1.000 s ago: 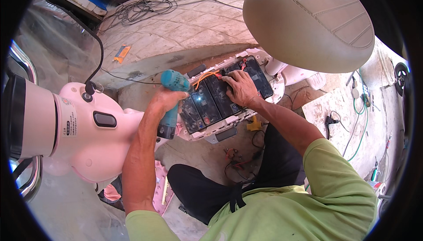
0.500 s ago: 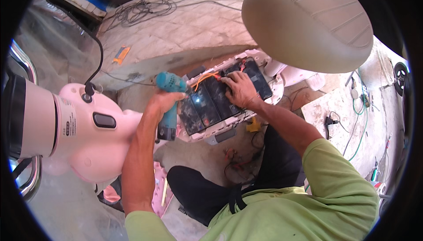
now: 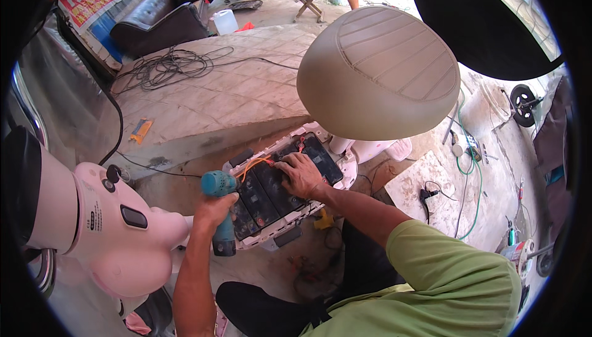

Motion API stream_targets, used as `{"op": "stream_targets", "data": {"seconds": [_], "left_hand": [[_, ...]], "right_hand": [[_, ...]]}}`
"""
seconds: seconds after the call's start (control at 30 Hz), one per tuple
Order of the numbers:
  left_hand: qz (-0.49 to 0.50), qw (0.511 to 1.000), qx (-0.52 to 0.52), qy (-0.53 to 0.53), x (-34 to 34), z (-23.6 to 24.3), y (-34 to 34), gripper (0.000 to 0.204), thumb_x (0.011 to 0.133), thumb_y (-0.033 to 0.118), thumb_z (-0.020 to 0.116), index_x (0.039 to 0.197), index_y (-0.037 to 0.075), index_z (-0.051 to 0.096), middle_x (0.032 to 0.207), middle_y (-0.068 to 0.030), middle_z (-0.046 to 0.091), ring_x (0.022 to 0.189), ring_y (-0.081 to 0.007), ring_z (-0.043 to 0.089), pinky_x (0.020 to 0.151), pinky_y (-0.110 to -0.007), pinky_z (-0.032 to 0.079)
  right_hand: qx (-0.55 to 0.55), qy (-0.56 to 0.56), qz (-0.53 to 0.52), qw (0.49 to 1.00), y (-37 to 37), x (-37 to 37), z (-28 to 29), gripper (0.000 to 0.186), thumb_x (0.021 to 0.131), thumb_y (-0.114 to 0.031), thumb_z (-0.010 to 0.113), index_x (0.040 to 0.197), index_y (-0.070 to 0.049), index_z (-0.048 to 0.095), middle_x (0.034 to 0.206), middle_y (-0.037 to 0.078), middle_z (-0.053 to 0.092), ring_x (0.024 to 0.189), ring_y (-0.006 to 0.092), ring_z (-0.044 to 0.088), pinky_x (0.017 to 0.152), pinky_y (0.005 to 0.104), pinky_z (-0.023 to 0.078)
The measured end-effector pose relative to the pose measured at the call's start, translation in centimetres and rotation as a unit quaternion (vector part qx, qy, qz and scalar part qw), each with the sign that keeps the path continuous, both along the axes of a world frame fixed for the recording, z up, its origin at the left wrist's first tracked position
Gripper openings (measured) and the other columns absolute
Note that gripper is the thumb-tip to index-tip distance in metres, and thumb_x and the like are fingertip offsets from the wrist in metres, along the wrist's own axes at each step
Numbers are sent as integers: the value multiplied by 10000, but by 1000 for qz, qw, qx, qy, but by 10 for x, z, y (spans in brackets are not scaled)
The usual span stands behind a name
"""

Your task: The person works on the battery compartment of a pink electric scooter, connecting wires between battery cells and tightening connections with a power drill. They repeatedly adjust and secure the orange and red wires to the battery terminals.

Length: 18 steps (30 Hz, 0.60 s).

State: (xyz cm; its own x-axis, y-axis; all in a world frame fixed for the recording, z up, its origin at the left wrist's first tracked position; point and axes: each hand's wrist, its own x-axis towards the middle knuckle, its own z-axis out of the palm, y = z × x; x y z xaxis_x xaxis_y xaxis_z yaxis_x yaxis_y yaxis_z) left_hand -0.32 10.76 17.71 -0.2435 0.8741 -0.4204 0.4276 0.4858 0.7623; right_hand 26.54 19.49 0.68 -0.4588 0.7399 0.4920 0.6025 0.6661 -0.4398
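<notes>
Left hand [image 3: 214, 206] grips one teal drill [image 3: 221, 213] — right hand [image 3: 300, 175] flat, open, on three black batteries [image 3: 277, 183].

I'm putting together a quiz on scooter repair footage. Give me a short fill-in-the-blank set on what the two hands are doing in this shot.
1. The left hand grips a cordless drill whose body is ____ in colour.
2. The right hand rests on top of the black ____ in the open scooter bay.
3. An ____ wire curves across the batteries between the two hands.
4. The raised tan ____ stands above the bay.

Missing words: teal; batteries; orange; seat
</notes>
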Motion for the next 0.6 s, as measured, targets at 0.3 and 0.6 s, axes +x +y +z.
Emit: {"op": "stream_targets", "data": {"seconds": [0.3,0.6], "left_hand": [[-29,999,33,2,1,4,-6,308,932,141,806,1216,45,735,890,-75,705,653,-217,706,573,-397,619],[-20,999,6,-39,-11,3,10,316,920,122,817,1215,37,740,865,-86,713,669,-233,718,581,-415,632]], "right_hand": [[-3,-4,-1,1000,-5,-2,1,521,902,-233,742,1408,-118,692,1352,112,639,1342,316,564,1207,474,415],[-15,-17,-3,1000,-6,-1,4,566,873,-221,758,1428,-147,672,1363,108,630,1354,322,551,1207,479,416]]}}
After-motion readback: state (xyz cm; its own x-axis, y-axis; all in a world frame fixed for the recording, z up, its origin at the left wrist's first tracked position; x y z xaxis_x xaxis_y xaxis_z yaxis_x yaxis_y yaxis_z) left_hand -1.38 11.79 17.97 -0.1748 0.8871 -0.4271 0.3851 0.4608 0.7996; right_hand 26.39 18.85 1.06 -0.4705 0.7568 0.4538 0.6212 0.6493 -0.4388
